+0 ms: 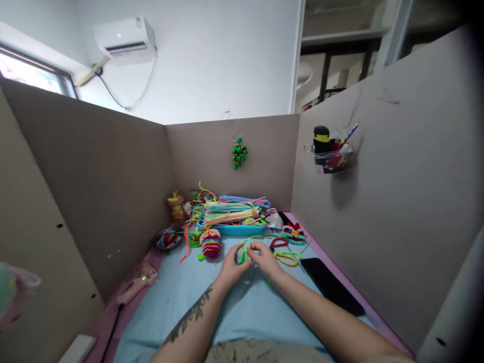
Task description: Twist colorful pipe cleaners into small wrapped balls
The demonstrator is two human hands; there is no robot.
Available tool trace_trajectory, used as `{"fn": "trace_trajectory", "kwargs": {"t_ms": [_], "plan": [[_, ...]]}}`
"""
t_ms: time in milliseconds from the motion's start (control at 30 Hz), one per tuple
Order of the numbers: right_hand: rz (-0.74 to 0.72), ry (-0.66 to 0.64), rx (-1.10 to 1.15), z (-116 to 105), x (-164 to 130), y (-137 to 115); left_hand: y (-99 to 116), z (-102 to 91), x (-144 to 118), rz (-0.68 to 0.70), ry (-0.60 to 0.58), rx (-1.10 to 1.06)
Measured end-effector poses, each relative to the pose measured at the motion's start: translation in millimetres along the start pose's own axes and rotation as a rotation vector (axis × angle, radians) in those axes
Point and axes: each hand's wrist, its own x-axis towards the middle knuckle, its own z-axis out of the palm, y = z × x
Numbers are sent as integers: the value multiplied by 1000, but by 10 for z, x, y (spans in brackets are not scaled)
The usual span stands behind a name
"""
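Above the blue cloth, my left hand (233, 266) and my right hand (265, 259) meet, fingers closed round a small striped pipe-cleaner piece (241, 256) in green and pale colours. The left fingers wrap its left side; the right fingertips pinch its right edge. A green strand (252, 238) runs just beyond my fingers. Left of my hands stands a rounded pipe-cleaner figure (210, 245) with rainbow stripes and a pale, bumpy top. To the right lie a red loop (279, 242) and a yellow loop (287, 259), whose kind I cannot make out.
Behind my hands, a blue tray (238, 231) bears bundles of pipe cleaners (232, 214). A bowl (168, 239) and a pink glue gun (139, 285) sit left; a black phone (331, 285) lies right. Grey partitions (207, 166) enclose the table, one holding a hanging cup (333, 162).
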Motion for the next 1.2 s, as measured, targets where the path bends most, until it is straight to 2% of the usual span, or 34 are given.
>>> {"fn": "trace_trajectory", "kwargs": {"t_ms": [133, 300, 400, 600, 733, 833, 900, 1033, 1200], "plan": [[0, 61, 7, 5, 29, 46, 13, -1, 8, 48, -51, -22], [62, 75, 10, 36, 33, 65, 36, -7, 16, 147, -46, 16], [53, 78, -12, 37, 12, 76, 52, -25, 14, 170, -34, 57], [84, -44, 82, -90, -65, 115, 85, -25, 0, 208, -117, 84], [99, -57, 167, -136, -106, 55, 93, -12, -10, 213, -156, 88], [28, -5, 135, -113, -130, -10, 104, -15, -14, 212, -172, 122], [-3, 28, 99, -98, -137, -22, 114, -18, -14, 208, -158, 146], [-24, 14, 56, -117, -114, 48, 114, -6, -7, 209, -138, 128], [-23, 50, 78, -147, -84, 103, 60, 24, 7, 113, -72, 67]]}}
